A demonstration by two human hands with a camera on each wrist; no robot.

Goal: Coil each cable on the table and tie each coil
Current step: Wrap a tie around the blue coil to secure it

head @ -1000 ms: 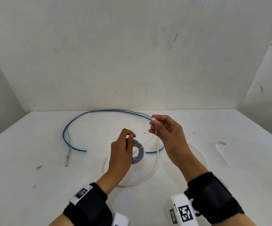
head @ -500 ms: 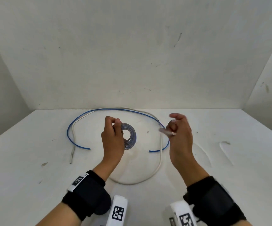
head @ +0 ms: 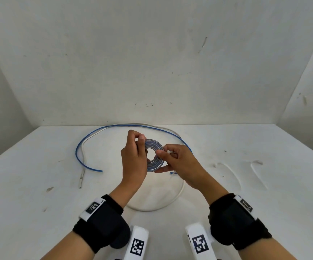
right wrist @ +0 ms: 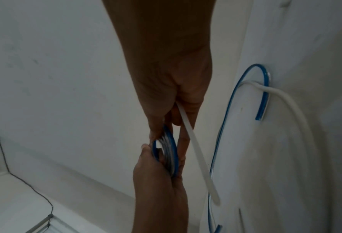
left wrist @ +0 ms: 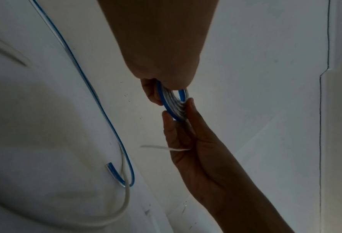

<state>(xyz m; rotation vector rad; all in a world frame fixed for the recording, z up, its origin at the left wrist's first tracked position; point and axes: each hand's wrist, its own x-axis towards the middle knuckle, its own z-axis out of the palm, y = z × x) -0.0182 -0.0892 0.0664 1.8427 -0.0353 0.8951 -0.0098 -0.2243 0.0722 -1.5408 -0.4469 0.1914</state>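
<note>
A: So, left to right?

B: 2 cables lie loose on the table (head: pixel 39 184): blue cable (head: pixel 88 136) and white cable (head: pixel 178 196). Left hand (head: pixel 133 162) pinches the coil (head: pixel 154 156), raised above the table. Right hand (head: pixel 180 162) grips its other edge plus a white tie (right wrist: pixel 196 157).

A: Progress?

B: 1 coiled, seemingly untied; 2 untouched.

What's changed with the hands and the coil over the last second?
The right hand, holding the white tie, came in and now also grips the coil. The left hand lifted the coil and still pinches it. The blue cable and white cable stayed put.
</note>
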